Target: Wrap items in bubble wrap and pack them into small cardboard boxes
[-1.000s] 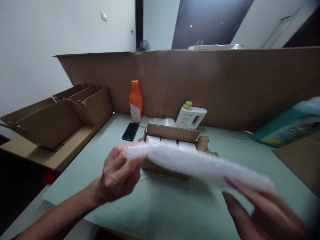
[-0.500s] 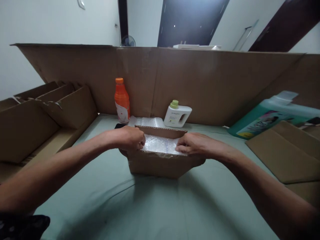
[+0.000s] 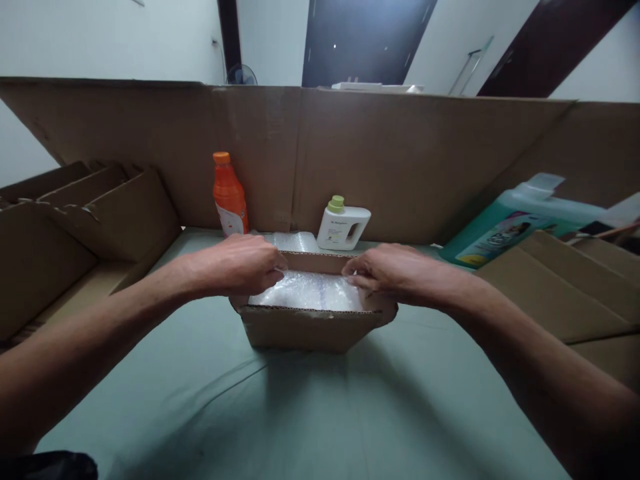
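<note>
A small open cardboard box [image 3: 295,333] stands in the middle of the green cloth, with clear bubble wrap [image 3: 310,292] filling its top. My left hand [image 3: 245,265] is over the box's left end, thumb and fingers closed on the wrap near the back wall. At the right end, the curled fingers of my right hand [image 3: 383,270] pinch the wrap close to the back wall. Whatever lies beneath the wrap is hidden. Just behind the box are another piece of bubble wrap [image 3: 295,242] and a white bottle with a green cap [image 3: 343,227].
An orange bottle [image 3: 230,197] stands behind my left hand. Larger cardboard boxes [image 3: 45,260] occupy the left side. To the right are a big jug of teal liquid [image 3: 505,227] and folded cardboard [image 3: 555,293]. A tall cardboard panel [image 3: 380,153] closes off the back.
Both hands have shifted up toward the box's back edge, baring more of the wrap along the front. The whole view has swung slightly, so the surroundings sit further left.
</note>
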### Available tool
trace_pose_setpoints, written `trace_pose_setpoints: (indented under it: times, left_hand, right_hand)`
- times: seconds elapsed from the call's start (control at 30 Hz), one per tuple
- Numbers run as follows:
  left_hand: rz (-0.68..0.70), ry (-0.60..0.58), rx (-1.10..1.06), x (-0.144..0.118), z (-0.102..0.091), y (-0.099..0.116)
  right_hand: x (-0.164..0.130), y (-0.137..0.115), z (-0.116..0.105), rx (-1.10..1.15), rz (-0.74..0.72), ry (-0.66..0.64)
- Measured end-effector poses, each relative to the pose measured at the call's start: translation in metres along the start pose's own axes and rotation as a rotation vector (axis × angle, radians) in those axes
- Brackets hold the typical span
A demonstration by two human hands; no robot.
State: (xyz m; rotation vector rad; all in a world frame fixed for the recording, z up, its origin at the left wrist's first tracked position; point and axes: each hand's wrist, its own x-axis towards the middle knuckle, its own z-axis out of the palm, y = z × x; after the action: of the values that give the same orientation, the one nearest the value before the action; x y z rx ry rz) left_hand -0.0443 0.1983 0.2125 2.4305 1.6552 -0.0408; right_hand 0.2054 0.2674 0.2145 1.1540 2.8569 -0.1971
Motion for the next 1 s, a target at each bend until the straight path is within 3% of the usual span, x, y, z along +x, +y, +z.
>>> trace_pose_setpoints:
  times: [0.17,0.23,0.3,0.37,0.4,0.47,0.57,0.63,0.7,0.8,0.87,1.0]
  left_hand:
    - [0.015,-0.174,0.095,0.022,0.011,0.005]
    - [0.035,-0.106,0.059,0.017,0.011,0.000]
    - [0.052,0.130,-0.059,-0.004,0.013,-0.007]
    - [0.007,0.475,-0.243,-0.037,0.025,-0.015]
    - [-0.054,0.620,-0.333,-0.054,0.037,-0.017]
    - [-0.251,0.808,-0.444,-0.084,0.072,-0.018]
    - [-0.395,0.728,-0.615,-0.099,0.141,-0.014]
    - [-0.421,0.661,-0.759,-0.087,0.178,-0.008]
    - [-0.398,0.637,-0.912,-0.064,0.199,-0.002]
    - [-0.330,0.697,-1.125,-0.026,0.201,0.014]
    - [-0.268,0.729,-1.193,-0.011,0.194,0.030]
    - [-0.083,0.729,-1.077,-0.021,0.189,0.065]
  right_hand:
    - [0.014,-0.011,0.003,-0.002,-0.097,-0.225]
    - [0.005,-0.007,0.001,0.064,-0.096,-0.134]
    - [-0.020,0.006,0.000,0.171,-0.043,0.129]
    - [-0.055,0.024,0.008,0.272,0.075,0.406]
    - [-0.072,0.034,0.017,0.304,0.150,0.466]
    - [-0.099,0.048,0.050,0.396,0.263,0.468]
    - [-0.104,0.047,0.116,0.584,0.351,0.399]
    - [-0.086,0.036,0.152,0.702,0.355,0.354]
    - [-0.064,0.023,0.174,0.788,0.322,0.329]
    - [-0.048,0.019,0.180,0.861,0.308,0.358]
    - [-0.059,0.028,0.177,0.875,0.359,0.410]
    - [-0.107,0.045,0.170,0.772,0.480,0.493]
